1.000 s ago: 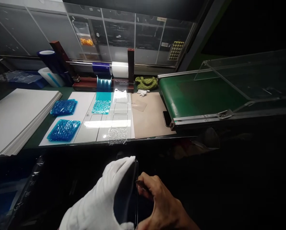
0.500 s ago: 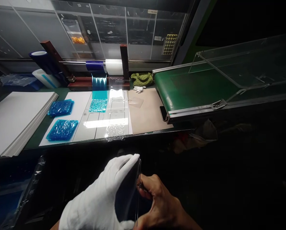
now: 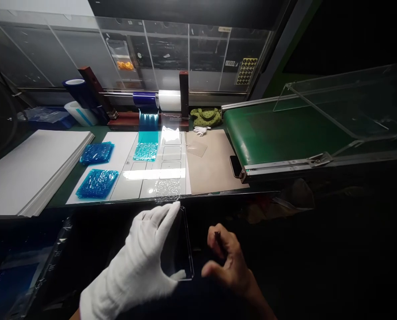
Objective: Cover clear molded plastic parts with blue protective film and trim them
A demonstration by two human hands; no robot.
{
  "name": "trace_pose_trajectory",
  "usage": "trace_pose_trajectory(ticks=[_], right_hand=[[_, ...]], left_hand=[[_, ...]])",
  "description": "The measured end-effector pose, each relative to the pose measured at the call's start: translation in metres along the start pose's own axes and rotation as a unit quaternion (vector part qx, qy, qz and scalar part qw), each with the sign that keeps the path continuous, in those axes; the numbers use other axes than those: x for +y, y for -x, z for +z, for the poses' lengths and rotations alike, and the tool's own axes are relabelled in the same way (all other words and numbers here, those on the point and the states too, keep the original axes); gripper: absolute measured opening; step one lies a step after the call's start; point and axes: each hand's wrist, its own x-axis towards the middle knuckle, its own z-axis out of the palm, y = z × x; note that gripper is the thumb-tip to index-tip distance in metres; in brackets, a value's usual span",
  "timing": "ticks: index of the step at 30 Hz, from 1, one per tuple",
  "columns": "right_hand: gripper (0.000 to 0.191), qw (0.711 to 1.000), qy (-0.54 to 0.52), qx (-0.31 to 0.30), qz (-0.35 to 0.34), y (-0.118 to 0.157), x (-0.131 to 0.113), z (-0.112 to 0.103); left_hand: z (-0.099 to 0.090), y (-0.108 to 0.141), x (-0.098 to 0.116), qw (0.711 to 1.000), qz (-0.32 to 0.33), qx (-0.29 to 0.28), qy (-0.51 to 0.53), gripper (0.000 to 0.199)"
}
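My left hand (image 3: pixel 145 255), in a white glove, grips a thin clear panel (image 3: pixel 188 249) with dark-looking edges between fingers and thumb. The panel stands nearly edge-on to me, in front of the bench. To its right, apart from it, is my bare right hand (image 3: pixel 230 262). Its fingers are curled round a small dark object (image 3: pixel 219 244), mostly hidden, whose kind I cannot make out, and the thumb is held away from them.
Behind are two blue film stacks (image 3: pixel 97 183), a marked white sheet (image 3: pixel 127 186), blue (image 3: pixel 145 101) and clear film rolls on a stand, and a brown sheet (image 3: pixel 207 173). White sheets (image 3: pixel 35 166) lie left. A phone (image 3: pixel 235 166) lies beside the green conveyor belt (image 3: pixel 278 138).
My right hand has come off the panel and moved right. My left hand still grips the panel, now slightly higher and left. The view has shifted, so the bench appears further right.
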Motion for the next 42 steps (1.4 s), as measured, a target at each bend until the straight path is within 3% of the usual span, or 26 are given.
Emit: trace_pose_trajectory(ticks=[4, 8, 10, 12, 13, 14, 16, 17, 19, 21, 22, 24, 27, 29, 32, 35, 38, 42], right_hand=[[0.018, 0.997, -0.003, -0.051, -0.049, -0.027, -0.013, 0.002], [0.012, 0.992, 0.013, -0.085, -0.089, -0.042, -0.019, 0.014], [0.016, 0.992, 0.055, -0.082, -0.080, -0.058, -0.007, 0.013], [0.016, 0.987, 0.141, -0.051, -0.058, -0.085, 0.018, 0.005], [0.016, 0.977, 0.205, -0.031, -0.046, -0.103, 0.034, -0.001], [0.017, 0.957, 0.288, -0.032, -0.023, -0.122, 0.052, -0.009], [0.027, 0.874, 0.480, -0.069, 0.041, -0.159, 0.087, -0.024], [0.030, 0.859, 0.502, -0.080, 0.053, -0.176, 0.103, -0.031], [0.034, 0.838, 0.532, -0.101, 0.067, -0.201, 0.126, -0.041], [0.033, 0.835, 0.536, -0.108, 0.061, -0.213, 0.133, -0.043], [0.032, 0.833, 0.540, -0.109, 0.055, -0.214, 0.131, -0.042], [0.033, 0.839, 0.535, -0.098, 0.024, -0.207, 0.114, -0.033], [0.055, 0.879, 0.462, -0.089, -0.075, -0.183, 0.070, -0.009], [0.076, 0.893, 0.407, -0.142, -0.130, -0.166, 0.039, 0.010], [0.106, 0.885, 0.367, -0.234, -0.167, -0.151, 0.014, 0.036], [0.113, 0.871, 0.362, -0.285, -0.168, -0.151, 0.015, 0.052], [0.115, 0.868, 0.368, -0.292, -0.162, -0.160, 0.026, 0.059], [0.117, 0.863, 0.379, -0.292, -0.162, -0.174, 0.030, 0.064]], left_hand=[[0.000, -0.002, -0.005, 0.999, -0.012, 0.035, -0.024, 0.108], [0.003, 0.000, -0.012, 0.998, -0.037, 0.048, 0.019, 0.109], [0.008, 0.001, -0.022, 0.989, -0.096, 0.055, 0.094, 0.111], [0.014, 0.002, -0.034, 0.945, -0.193, 0.048, 0.262, 0.113], [0.018, 0.002, -0.041, 0.890, -0.239, 0.034, 0.386, 0.110], [0.022, 0.002, -0.047, 0.817, -0.271, 0.015, 0.508, 0.103], [0.032, 0.001, -0.058, 0.669, -0.290, -0.027, 0.684, 0.082], [0.038, 0.001, -0.062, 0.601, -0.286, -0.044, 0.745, 0.078], [0.051, -0.002, -0.067, 0.470, -0.273, -0.071, 0.836, 0.093], [0.062, -0.005, -0.070, 0.313, -0.263, -0.084, 0.909, 0.107], [0.067, -0.007, -0.071, 0.254, -0.261, -0.082, 0.928, 0.110], [0.074, -0.010, -0.074, 0.195, -0.265, -0.065, 0.942, 0.109], [0.079, -0.016, -0.079, 0.144, -0.270, -0.048, 0.951, 0.108], [0.081, -0.021, -0.083, 0.120, -0.268, -0.045, 0.955, 0.107], [0.084, -0.030, -0.089, 0.106, -0.247, -0.056, 0.962, 0.104], [0.088, -0.040, -0.095, 0.106, -0.218, -0.055, 0.969, 0.097], [0.094, -0.047, -0.103, 0.108, -0.198, -0.052, 0.973, 0.092], [0.099, -0.059, -0.115, 0.126, -0.207, -0.048, 0.969, 0.101]])
